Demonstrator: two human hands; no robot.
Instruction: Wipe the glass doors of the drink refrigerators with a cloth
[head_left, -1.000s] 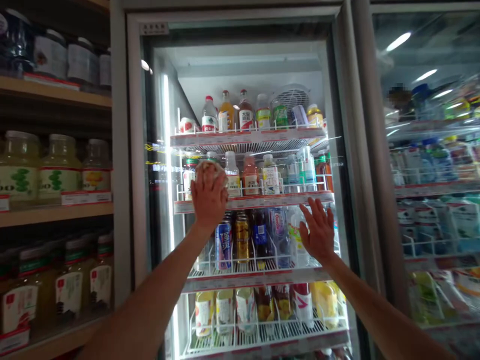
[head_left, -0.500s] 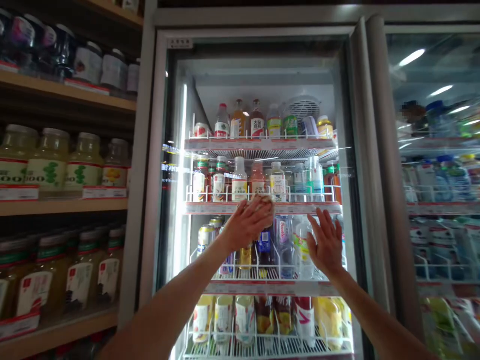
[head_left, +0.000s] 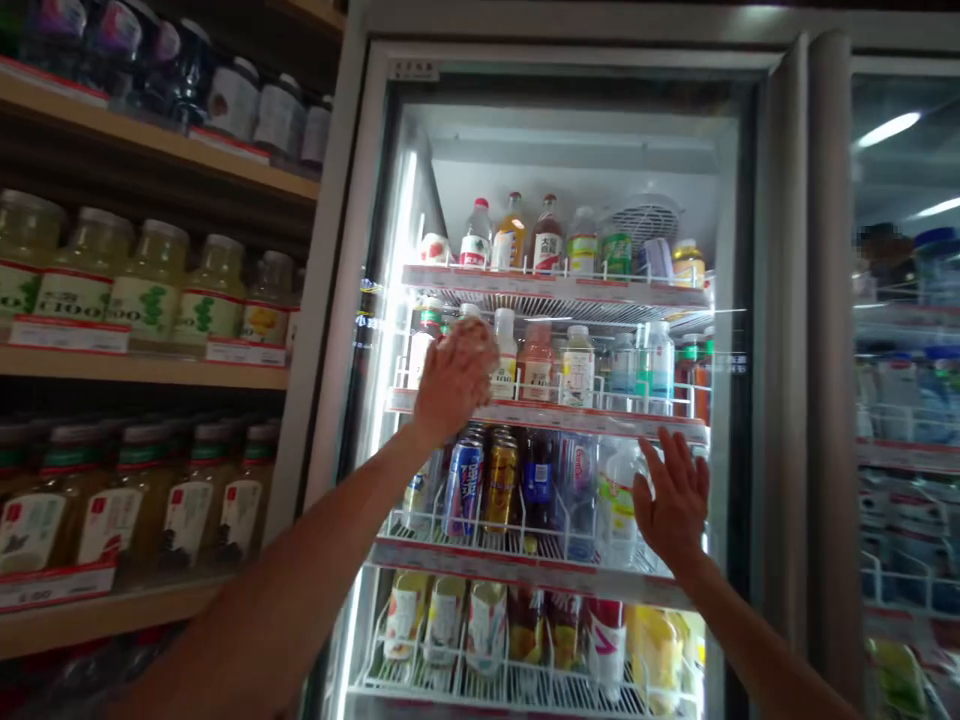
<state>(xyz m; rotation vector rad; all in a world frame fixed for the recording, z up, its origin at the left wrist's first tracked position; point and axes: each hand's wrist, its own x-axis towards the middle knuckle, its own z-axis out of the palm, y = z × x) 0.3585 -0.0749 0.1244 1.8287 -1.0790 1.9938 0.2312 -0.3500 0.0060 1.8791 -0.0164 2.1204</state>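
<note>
My left hand (head_left: 452, 385) presses a pale wad, seemingly a cloth (head_left: 474, 330), against the glass door (head_left: 739, 300) of a lit drinks fridge, level with the second shelf (head_left: 547, 415) of bottles. My right hand (head_left: 673, 502) lies flat on the same glass lower right, fingers spread and pointing up, in front of the shelf of cans (head_left: 480, 485) and water bottles. Both arms reach up from below.
Wooden shelves (head_left: 142, 368) on the left carry rows of pale juice jars and darker bottles with red price tags. A second glass-door fridge (head_left: 900, 400) stands to the right, past a metal door frame (head_left: 784, 350). The lowest fridge shelf (head_left: 517, 685) holds several cartons and bottles.
My left hand swept right and down across the glass, then back up and left to the second shelf. My right hand slid slightly lower. The view shifted, so the fridge sits further right.
</note>
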